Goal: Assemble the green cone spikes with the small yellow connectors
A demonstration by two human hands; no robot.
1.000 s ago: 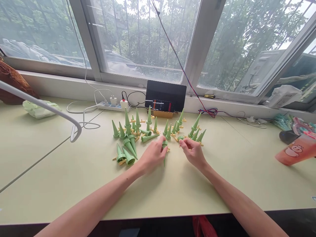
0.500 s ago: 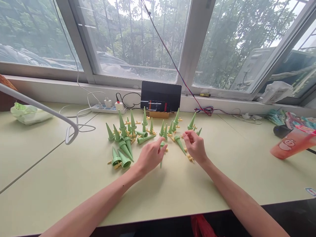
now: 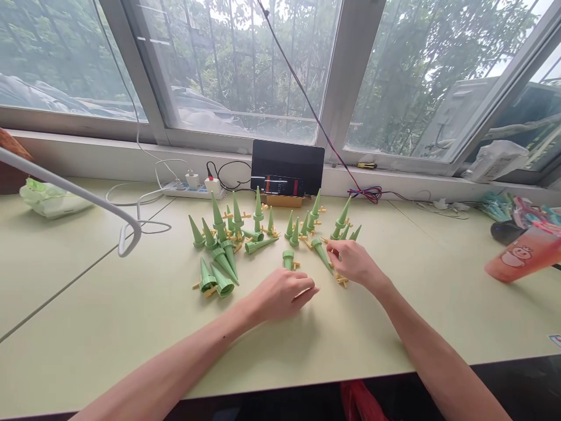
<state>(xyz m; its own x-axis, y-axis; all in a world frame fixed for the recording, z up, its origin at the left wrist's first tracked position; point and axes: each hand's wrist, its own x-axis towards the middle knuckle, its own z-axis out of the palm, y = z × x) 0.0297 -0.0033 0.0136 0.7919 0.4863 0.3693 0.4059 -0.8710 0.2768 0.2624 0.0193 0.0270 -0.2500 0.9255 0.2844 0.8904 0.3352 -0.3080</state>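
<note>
My left hand [image 3: 287, 293] is low over the table, palm down, with its fingers drawn together and pointing right. Whatever might be in its fingertips is hidden. Just beyond it, a green plastic watering spike [image 3: 288, 260] with a yellow valve lies partly covered by the hand. My right hand [image 3: 354, 262] has its fingers curled in a pinch; what they hold, if anything, cannot be made out. Close to its fingertips are a lying green spike [image 3: 322, 255] and a yellow valve piece [image 3: 341, 281]. Several more green spikes [image 3: 218, 215] stand or lie to the left.
A tablet [image 3: 287, 161] with a phone [image 3: 283, 185] before it leans at the windowsill. A power strip [image 3: 193, 192] and cables are at the back left. A white curved bar [image 3: 87, 196] crosses the left side. A drink cup [image 3: 521, 255] is tilted at the right.
My left hand has moved right and nearer to me, uncovering the cap of the spike beneath it. My right hand has shifted slightly, its fingers still curled.
</note>
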